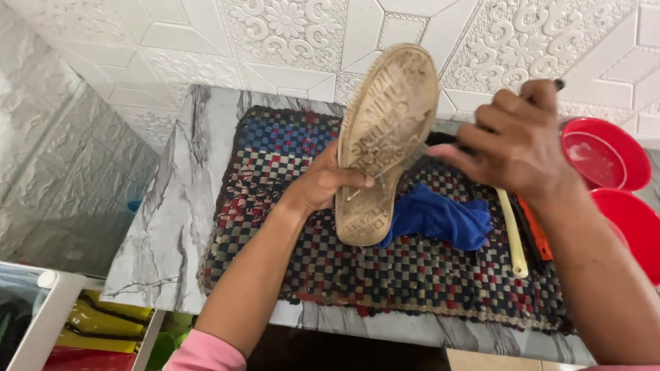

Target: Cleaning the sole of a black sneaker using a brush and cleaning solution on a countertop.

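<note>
Left hand [323,184] clasps shoe [384,140] at mid-length, sole tilted up toward the camera so the dirty tread is exposed; right hand [514,141] clenched on dark-handled tool [450,142] touching sole's edge, above blue cloth [440,218] on woven mat [269,227]

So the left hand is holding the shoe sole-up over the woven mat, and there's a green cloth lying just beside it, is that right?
Not quite: the cloth is blue, not green. The head view shows it lying on the woven mat beside the shoe. The rest holds: the left hand grips the shoe with its sole facing the camera, over the mat.
</note>
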